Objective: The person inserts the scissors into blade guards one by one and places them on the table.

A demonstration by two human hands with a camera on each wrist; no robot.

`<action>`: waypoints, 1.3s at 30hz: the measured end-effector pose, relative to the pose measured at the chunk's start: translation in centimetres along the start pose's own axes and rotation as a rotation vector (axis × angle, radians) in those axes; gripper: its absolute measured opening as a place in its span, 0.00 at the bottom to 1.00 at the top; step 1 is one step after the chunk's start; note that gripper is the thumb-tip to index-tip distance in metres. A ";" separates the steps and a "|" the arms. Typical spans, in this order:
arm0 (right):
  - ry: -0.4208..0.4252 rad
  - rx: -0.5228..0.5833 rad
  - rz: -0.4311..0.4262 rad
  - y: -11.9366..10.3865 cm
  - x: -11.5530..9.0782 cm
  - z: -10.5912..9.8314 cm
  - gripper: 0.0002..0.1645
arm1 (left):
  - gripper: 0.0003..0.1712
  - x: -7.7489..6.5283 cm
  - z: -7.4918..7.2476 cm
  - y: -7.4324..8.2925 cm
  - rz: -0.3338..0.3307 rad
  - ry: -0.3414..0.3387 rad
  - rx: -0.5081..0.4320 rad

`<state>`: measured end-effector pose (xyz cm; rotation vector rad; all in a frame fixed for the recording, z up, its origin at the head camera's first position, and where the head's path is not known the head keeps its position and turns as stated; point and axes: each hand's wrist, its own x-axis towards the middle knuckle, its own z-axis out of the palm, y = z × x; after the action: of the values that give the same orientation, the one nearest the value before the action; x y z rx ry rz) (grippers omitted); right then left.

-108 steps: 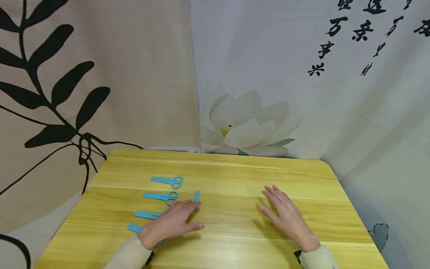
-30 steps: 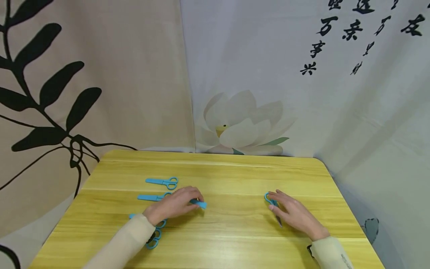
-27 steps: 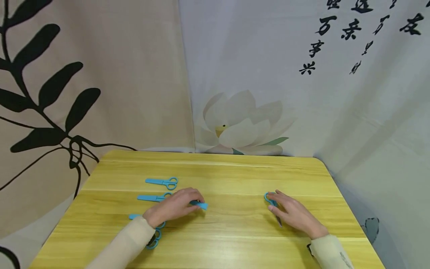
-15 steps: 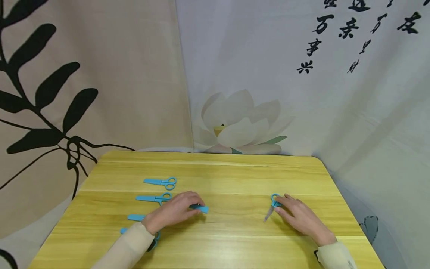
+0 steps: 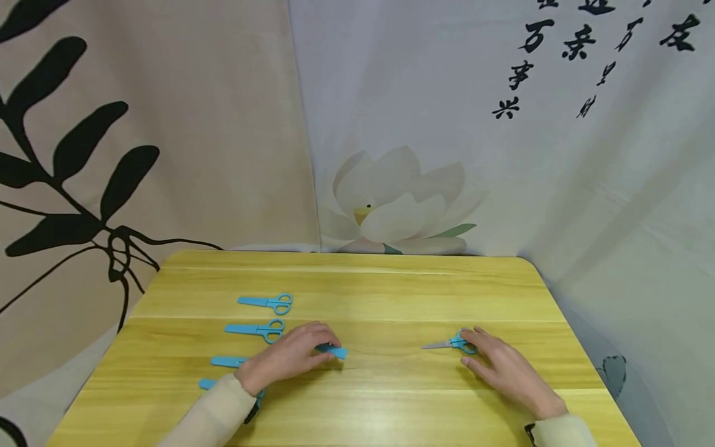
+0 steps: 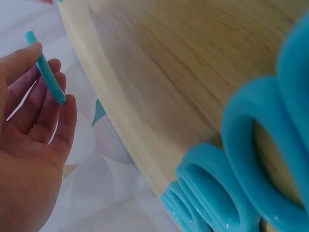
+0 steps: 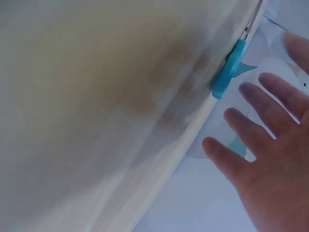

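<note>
In the head view, my left hand point(image 5: 293, 354) pinches a blue scissors blade cover point(image 5: 333, 351) between thumb and fingers. The left wrist view shows this slim cover point(image 6: 50, 77) edge-on, with my thumb pressed on it. To the right, uncovered scissors point(image 5: 459, 343) with blue handles lie on the table, silver blade pointing left. My right hand point(image 5: 511, 372) hovers at their handles. In the right wrist view its fingers are spread and look apart from the scissors point(image 7: 229, 70); whether a fingertip touches a handle, I cannot tell.
Several covered blue scissors lie in a column at the left of the wooden table point(image 5: 391, 410): the far pair point(image 5: 265, 302), a second pair point(image 5: 254, 330), and nearer ones point(image 5: 228, 361) partly hidden by my left arm. A printed curtain point(image 5: 240, 136) hangs behind the table.
Earlier, my right hand was empty. It then held the uncovered scissors, whose blade swung from pointing down to pointing left. My right fingers have since loosened; my left hand keeps the cover.
</note>
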<state>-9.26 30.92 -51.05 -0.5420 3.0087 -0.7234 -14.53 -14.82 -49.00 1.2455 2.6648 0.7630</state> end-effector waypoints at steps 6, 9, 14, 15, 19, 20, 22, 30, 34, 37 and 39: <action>-0.036 0.000 -0.059 0.3 1.9 0.4 0.35 | 0.12 0.0 0.0 0.1 -0.014 -0.001 -0.010; -0.047 -0.002 -0.084 0.5 2.6 0.5 0.33 | 0.12 -0.1 0.0 0.2 -0.011 0.015 -0.008; -0.069 -0.007 -0.107 0.6 3.2 0.5 0.28 | 0.12 -0.1 0.1 0.3 -0.002 0.041 -0.008; -0.068 -0.012 -0.117 0.6 3.2 0.6 0.27 | 0.11 -0.1 0.1 0.3 -0.003 0.042 -0.009; -0.063 -0.012 -0.149 0.6 3.4 0.6 0.22 | 0.11 -0.1 0.1 0.3 -0.012 0.045 -0.016; -0.064 -0.002 -0.150 0.6 3.4 0.6 0.21 | 0.11 -0.1 0.1 0.3 -0.011 0.048 -0.017; -0.069 0.020 -0.147 0.6 3.5 0.6 0.17 | 0.11 0.0 0.1 0.3 -0.014 0.052 -0.023; -0.079 0.059 -0.126 0.3 4.1 0.7 0.10 | 0.12 0.4 0.2 0.7 -0.028 0.090 -0.116; -0.081 0.040 -0.132 0.1 4.3 0.7 0.09 | 0.12 0.4 0.3 0.8 -0.022 0.103 -0.107; -0.078 0.036 -0.133 0.0 4.4 0.7 0.08 | 0.12 0.2 0.4 0.9 -0.030 0.103 -0.082; -0.065 0.030 -0.128 -0.1 4.3 0.7 0.08 | 0.12 0.0 0.5 1.0 -0.033 0.111 -0.068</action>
<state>-13.18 29.06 -51.31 -0.7471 2.9203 -0.7397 -13.74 -14.09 -48.94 1.1733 2.7125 0.9362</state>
